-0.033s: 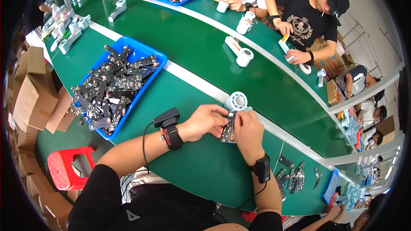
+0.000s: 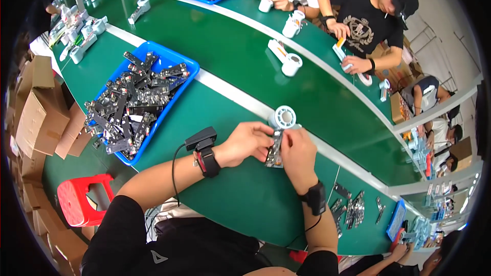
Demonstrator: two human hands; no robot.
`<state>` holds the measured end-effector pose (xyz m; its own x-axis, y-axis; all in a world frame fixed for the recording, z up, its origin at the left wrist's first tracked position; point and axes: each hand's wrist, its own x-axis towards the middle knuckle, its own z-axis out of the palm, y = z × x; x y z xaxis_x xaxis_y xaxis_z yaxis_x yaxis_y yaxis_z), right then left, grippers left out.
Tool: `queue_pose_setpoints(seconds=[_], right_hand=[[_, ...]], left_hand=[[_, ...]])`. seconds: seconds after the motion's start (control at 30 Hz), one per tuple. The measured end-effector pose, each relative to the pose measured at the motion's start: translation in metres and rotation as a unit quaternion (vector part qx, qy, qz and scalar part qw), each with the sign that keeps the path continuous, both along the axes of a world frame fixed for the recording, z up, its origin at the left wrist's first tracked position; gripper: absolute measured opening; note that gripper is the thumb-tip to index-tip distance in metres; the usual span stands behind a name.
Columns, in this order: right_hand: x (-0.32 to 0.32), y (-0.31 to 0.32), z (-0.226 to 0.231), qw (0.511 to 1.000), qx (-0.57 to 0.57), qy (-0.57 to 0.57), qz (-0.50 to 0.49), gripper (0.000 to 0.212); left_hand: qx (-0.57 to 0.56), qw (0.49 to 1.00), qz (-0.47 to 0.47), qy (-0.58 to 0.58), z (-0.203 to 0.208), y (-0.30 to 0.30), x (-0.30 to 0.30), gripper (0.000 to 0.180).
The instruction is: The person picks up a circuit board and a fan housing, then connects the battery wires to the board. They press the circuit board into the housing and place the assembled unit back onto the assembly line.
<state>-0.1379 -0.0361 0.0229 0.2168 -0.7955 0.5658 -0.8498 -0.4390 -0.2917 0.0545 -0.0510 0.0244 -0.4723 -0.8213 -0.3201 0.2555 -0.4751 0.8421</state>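
A pale blue plastic housing with a ring-shaped head point(image 2: 284, 117) lies in front of me at the white strip along the bench. A narrow black circuit board point(image 2: 274, 152) with small parts on it sits in line with its handle. From the left, my left hand point(image 2: 244, 144) grips the board's edge with bent fingers. My right hand point(image 2: 299, 154) is closed at the board's upper right side, thumb and forefinger pinching there. Much of the handle is hidden beneath the board and my fingers.
A blue tray point(image 2: 192, 69) heaped with circuit boards stands at the left. Several loose boards point(image 2: 354, 210) lie at the right. Another housing point(image 2: 291, 64) rests on the green belt; co-workers sit across it. A red stool point(image 2: 76, 202) and cardboard boxes point(image 2: 43, 117) are at lower left.
The housing's ring head has shifted slightly away from me, and the board has turned a little under my fingers. Both hands keep nearly the same place.
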Motion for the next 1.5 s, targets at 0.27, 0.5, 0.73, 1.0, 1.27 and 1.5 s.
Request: queue_pose_setpoints(seconds=[0.27,0.5,0.73,1.0,1.27,1.5], right_hand=[[-0.018,-0.012,0.004,0.840,0.343,-0.420,0.004,0.009],[-0.019,-0.008,0.007,0.823,0.386,-0.416,-0.010,0.013],[-0.015,0.000,0.011,0.806,0.437,-0.397,-0.046,0.017],[0.007,-0.032,0.038,0.935,0.341,-0.044,-0.086,0.029],[0.045,-0.107,0.058,0.924,0.356,0.125,-0.061,0.036],[0.013,-0.236,0.068,0.961,0.204,0.146,-0.114,0.038]], left_hand=[[-0.067,0.994,0.055,-0.062,-0.013,-0.007,-0.031,0.027],[-0.047,0.995,0.010,-0.086,0.003,-0.013,-0.023,0.025],[-0.302,0.916,-0.033,-0.262,-0.003,-0.009,-0.020,0.038],[-0.402,0.804,0.002,-0.437,0.004,-0.029,-0.025,0.039],[-0.459,0.751,0.104,-0.463,-0.015,-0.065,0.005,0.046],[-0.475,0.757,0.166,-0.416,-0.018,-0.066,0.003,0.033]])
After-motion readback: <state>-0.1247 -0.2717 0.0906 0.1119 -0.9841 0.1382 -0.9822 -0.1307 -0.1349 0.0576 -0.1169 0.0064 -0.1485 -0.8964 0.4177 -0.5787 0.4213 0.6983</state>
